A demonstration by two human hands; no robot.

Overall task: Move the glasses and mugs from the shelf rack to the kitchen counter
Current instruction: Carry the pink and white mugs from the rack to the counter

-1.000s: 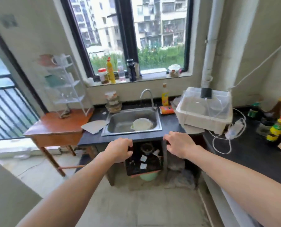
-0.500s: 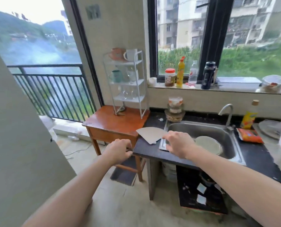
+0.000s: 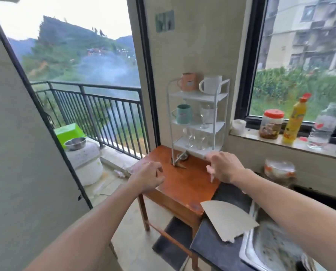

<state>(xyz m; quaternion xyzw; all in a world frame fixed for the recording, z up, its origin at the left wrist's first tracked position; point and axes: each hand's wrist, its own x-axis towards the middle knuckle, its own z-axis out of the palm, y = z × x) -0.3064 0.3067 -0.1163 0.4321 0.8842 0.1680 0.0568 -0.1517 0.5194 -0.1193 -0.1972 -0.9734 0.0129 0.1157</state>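
A white three-tier shelf rack (image 3: 220, 112) stands at the back of a small wooden table (image 3: 184, 184). Its top tier holds an orange mug (image 3: 188, 81) and a white mug (image 3: 211, 85). On the middle tier are a teal mug (image 3: 183, 114) and a stemmed glass (image 3: 204, 114). Several clear glasses (image 3: 195, 136) fill the bottom tier. My left hand (image 3: 148, 176) hovers over the table's left edge, fingers loosely curled and empty. My right hand (image 3: 224, 167) is spread open just below the rack's bottom right corner, holding nothing. The dark kitchen counter (image 3: 212, 247) lies at lower right.
A torn piece of cardboard (image 3: 227, 218) lies on the counter beside the steel sink (image 3: 276, 249). The windowsill carries a white cup (image 3: 238, 127), a red-lidded jar (image 3: 271, 124), a yellow bottle (image 3: 294, 122) and a clear bottle (image 3: 323, 126). A balcony railing (image 3: 96, 112) is at left.
My view has swung left from the sink to the rack, which is now closer. Both hands have risen toward the table, and the right hand's fingers have spread apart.
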